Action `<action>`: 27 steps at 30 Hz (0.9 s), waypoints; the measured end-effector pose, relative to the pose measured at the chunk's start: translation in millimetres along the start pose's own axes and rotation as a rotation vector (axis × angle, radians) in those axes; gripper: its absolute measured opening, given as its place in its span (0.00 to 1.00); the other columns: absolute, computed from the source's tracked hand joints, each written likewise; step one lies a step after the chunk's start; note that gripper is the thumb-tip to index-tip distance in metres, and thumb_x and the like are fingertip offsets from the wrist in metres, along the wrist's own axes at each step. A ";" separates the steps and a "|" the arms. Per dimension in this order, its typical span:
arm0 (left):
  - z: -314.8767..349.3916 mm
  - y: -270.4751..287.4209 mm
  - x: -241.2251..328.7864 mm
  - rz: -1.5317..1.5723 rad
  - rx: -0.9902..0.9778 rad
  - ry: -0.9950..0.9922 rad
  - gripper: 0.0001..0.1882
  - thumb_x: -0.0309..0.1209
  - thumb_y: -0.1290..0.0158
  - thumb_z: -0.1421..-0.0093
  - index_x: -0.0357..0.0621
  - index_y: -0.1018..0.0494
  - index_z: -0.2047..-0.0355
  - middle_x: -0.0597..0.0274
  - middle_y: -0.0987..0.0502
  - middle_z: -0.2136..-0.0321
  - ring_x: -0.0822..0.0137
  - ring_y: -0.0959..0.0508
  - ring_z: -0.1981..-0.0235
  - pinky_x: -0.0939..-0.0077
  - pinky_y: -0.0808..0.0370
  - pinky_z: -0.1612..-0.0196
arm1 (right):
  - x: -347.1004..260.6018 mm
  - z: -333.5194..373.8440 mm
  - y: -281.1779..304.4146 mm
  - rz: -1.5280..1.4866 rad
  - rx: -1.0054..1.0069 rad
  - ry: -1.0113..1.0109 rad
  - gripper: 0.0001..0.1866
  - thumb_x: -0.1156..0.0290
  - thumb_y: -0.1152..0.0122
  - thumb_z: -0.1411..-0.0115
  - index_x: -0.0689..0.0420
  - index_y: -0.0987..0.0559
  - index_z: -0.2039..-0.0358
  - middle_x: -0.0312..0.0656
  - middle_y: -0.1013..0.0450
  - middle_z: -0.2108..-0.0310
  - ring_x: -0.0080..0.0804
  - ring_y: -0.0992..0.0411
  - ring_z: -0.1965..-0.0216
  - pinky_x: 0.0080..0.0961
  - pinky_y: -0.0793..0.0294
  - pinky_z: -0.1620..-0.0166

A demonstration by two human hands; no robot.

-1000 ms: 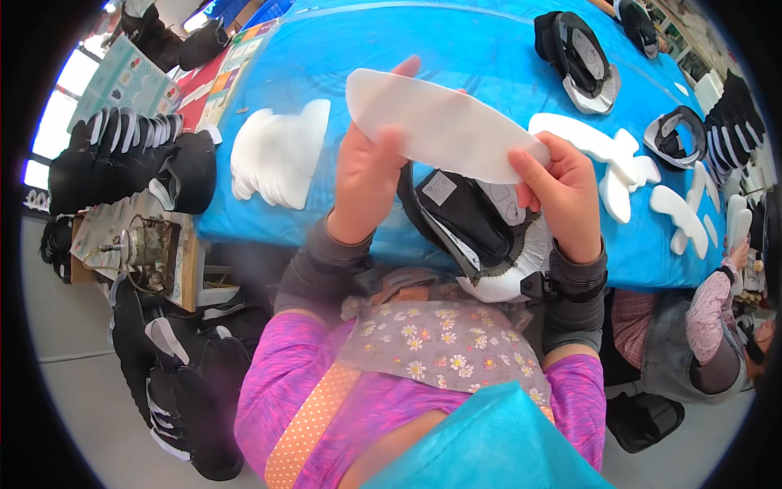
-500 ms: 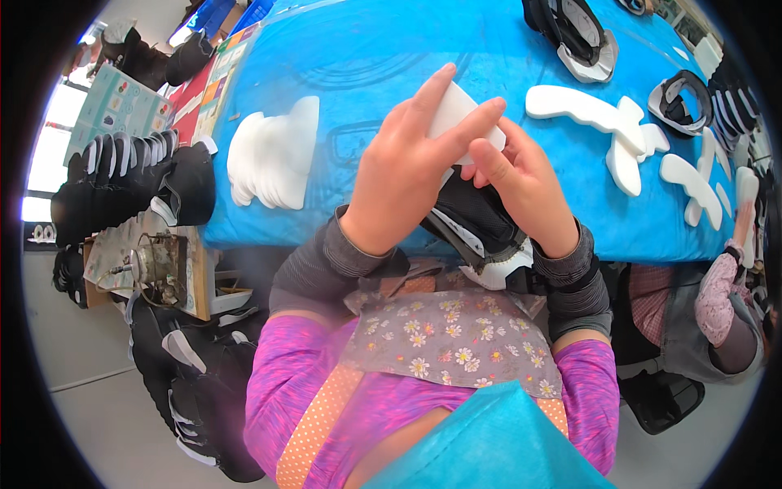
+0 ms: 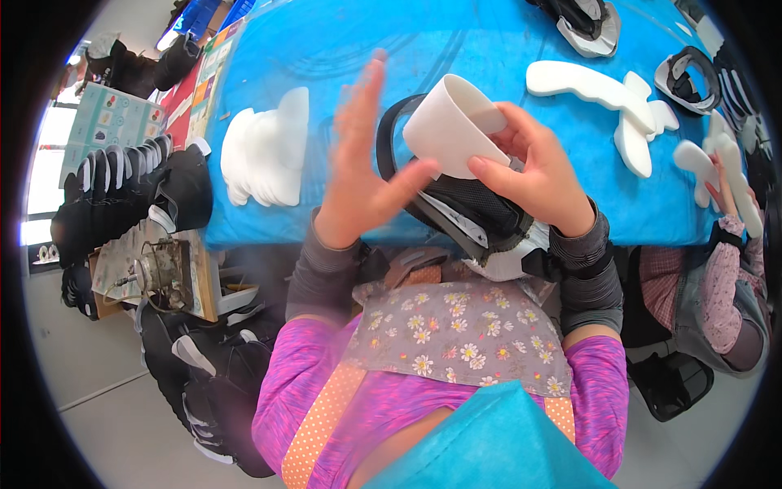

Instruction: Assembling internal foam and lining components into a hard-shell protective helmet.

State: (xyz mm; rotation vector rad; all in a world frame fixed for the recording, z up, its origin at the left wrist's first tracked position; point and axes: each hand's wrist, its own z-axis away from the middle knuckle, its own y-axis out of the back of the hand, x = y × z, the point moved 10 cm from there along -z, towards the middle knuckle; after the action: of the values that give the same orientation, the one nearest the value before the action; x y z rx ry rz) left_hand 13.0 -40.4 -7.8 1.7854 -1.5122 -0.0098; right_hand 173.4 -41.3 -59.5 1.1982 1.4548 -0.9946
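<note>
A thin white sheet piece (image 3: 444,130), bent into a curve like a heel stiffener, is gripped by its right end in my right hand (image 3: 538,163). The thumb is on the near face and the fingers are behind. My left hand (image 3: 354,175) is just left of the piece, fingers up and thumb spread toward it, slightly smeared by motion. Below and behind both hands lies a black shoe upper (image 3: 481,200) with a pale lining, at the table's near edge. Its white lower end points at my apron; the white piece hides part of its opening.
Left on the blue-covered table (image 3: 342,61) lies a fanned stack of white pieces (image 3: 269,155). Thick white curved pieces (image 3: 582,85) lie to the right, beyond them another upper (image 3: 688,81). At far right a co-worker's hand (image 3: 721,186) touches white pieces. Black uppers (image 3: 183,183) hang at left.
My left hand has come off the white piece and moved left, opening. The piece, flat-looking before, is now curved in my right hand. The co-worker's hand has moved inward to the white pieces.
</note>
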 end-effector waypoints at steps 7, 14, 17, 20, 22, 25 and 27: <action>37.0 -12.6 -71.9 0.384 0.065 0.455 0.31 0.36 0.44 0.35 0.36 0.35 0.35 0.50 0.31 0.37 0.57 0.33 0.35 0.64 0.39 0.33 | 3.1 10.7 14.7 0.515 -0.004 0.077 0.28 0.59 0.25 0.50 0.65 0.23 0.55 0.49 0.20 0.66 0.38 0.20 0.65 0.29 0.21 0.60; 40.6 -20.3 -71.9 0.440 0.075 0.449 0.26 0.38 0.54 0.33 0.33 0.29 0.40 0.46 0.25 0.43 0.59 0.28 0.40 0.68 0.36 0.36 | -2.1 12.5 -3.3 0.851 0.001 0.245 0.27 0.52 0.25 0.51 0.62 0.23 0.62 0.51 0.24 0.72 0.48 0.24 0.69 0.38 0.23 0.65; 44.4 -18.1 -75.5 0.380 0.105 0.472 0.27 0.40 0.54 0.33 0.32 0.27 0.41 0.57 0.20 0.59 0.72 0.26 0.62 0.78 0.31 0.56 | -0.3 8.6 -10.0 0.883 0.052 0.269 0.28 0.50 0.26 0.52 0.61 0.24 0.63 0.50 0.24 0.73 0.49 0.24 0.68 0.40 0.24 0.65; 46.9 -19.3 -78.4 0.398 0.113 0.494 0.28 0.40 0.53 0.34 0.33 0.26 0.42 0.71 0.26 0.72 0.81 0.41 0.76 0.84 0.43 0.72 | 0.5 8.0 -15.5 0.925 0.090 0.305 0.28 0.49 0.25 0.52 0.60 0.26 0.65 0.48 0.25 0.74 0.47 0.24 0.68 0.38 0.23 0.66; 46.8 -21.1 -78.4 0.383 0.089 0.506 0.27 0.40 0.54 0.34 0.32 0.26 0.42 0.66 0.22 0.67 0.79 0.33 0.72 0.83 0.36 0.67 | 0.6 11.8 -18.4 0.933 0.132 0.371 0.31 0.54 0.20 0.57 0.61 0.24 0.59 0.48 0.24 0.71 0.46 0.23 0.69 0.36 0.23 0.65; 40.2 -23.3 -70.9 0.406 0.117 0.445 0.27 0.38 0.55 0.34 0.30 0.26 0.43 0.54 0.19 0.57 0.71 0.22 0.59 0.78 0.27 0.53 | -4.6 16.9 -22.6 0.937 0.175 0.465 0.30 0.49 0.23 0.54 0.61 0.27 0.67 0.44 0.27 0.76 0.43 0.24 0.71 0.35 0.24 0.68; 40.2 -25.1 -68.6 0.427 0.094 0.460 0.27 0.38 0.55 0.33 0.29 0.27 0.43 0.50 0.20 0.53 0.67 0.23 0.54 0.75 0.28 0.49 | -2.5 20.2 -24.8 0.941 0.170 0.442 0.30 0.49 0.23 0.54 0.61 0.27 0.67 0.44 0.27 0.76 0.42 0.25 0.71 0.34 0.24 0.68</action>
State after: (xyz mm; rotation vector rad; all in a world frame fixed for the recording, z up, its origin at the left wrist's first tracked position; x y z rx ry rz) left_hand -5.1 -5.0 -81.1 1.3737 -1.5284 0.6468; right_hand 152.8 -65.8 -60.8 2.0382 0.9071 -0.1998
